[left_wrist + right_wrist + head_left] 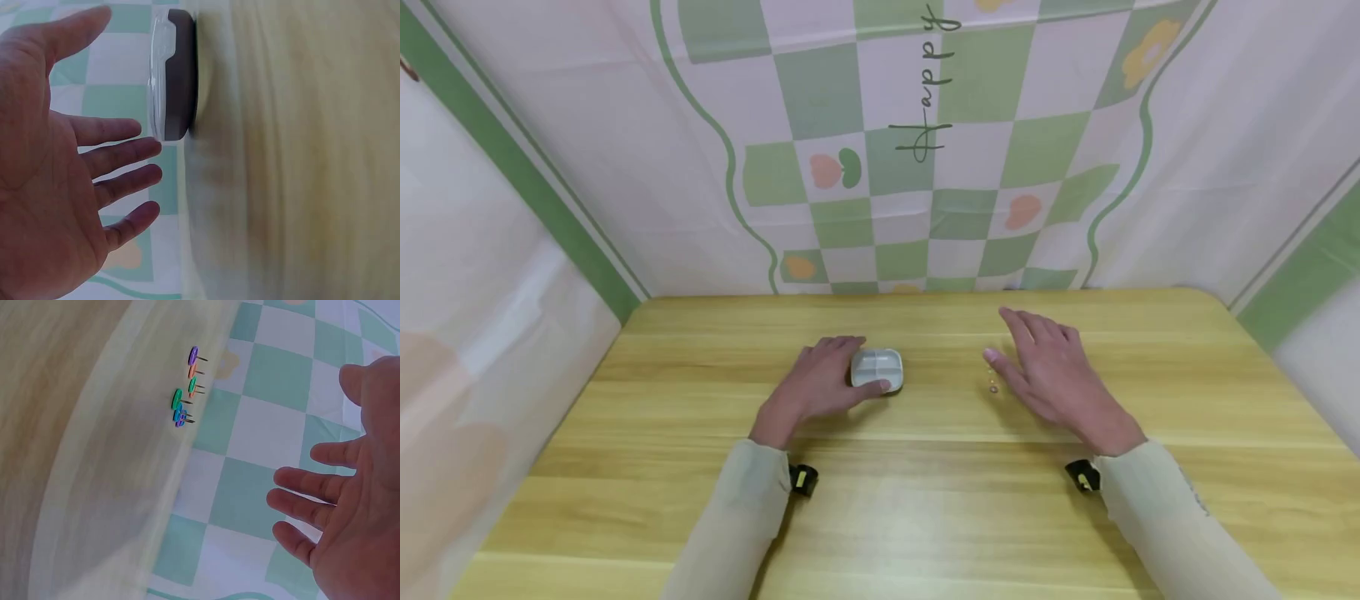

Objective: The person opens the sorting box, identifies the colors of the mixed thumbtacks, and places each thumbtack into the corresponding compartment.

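The left hand (820, 382) has its fingers wide around one box (877, 365) on the table (925, 525). The right hand (1051, 371), wide also, is near the tacks (177, 399), perhaps seven. One cloth (977, 75) reads "Happy".

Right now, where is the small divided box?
In the head view, the box sits on the table, close beside the left hand, with the right hand farther off to its right.

The word "Happy" (927, 82), dark script, running upward, on checkered cloth (985, 75)
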The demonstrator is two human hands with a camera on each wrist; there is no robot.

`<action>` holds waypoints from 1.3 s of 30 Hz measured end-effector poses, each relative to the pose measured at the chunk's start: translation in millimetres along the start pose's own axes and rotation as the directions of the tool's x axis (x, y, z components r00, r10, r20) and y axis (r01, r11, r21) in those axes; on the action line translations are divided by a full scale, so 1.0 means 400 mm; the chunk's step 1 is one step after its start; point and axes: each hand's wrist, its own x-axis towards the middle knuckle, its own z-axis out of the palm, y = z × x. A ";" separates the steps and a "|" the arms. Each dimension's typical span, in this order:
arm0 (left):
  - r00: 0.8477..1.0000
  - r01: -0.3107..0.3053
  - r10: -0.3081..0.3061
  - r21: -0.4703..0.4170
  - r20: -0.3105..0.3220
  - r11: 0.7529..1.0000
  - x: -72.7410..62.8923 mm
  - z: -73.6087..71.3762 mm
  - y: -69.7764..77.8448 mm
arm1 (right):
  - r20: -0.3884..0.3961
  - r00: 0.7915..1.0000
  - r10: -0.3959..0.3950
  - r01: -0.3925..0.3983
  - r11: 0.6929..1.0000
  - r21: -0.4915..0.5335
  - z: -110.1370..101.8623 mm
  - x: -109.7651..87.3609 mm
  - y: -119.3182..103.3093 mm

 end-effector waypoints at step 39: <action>0.988 -0.156 0.151 0.135 0.042 0.979 -0.002 0.037 0.099 | 0.074 0.987 -0.146 0.142 0.988 0.060 0.037 -0.010 -0.102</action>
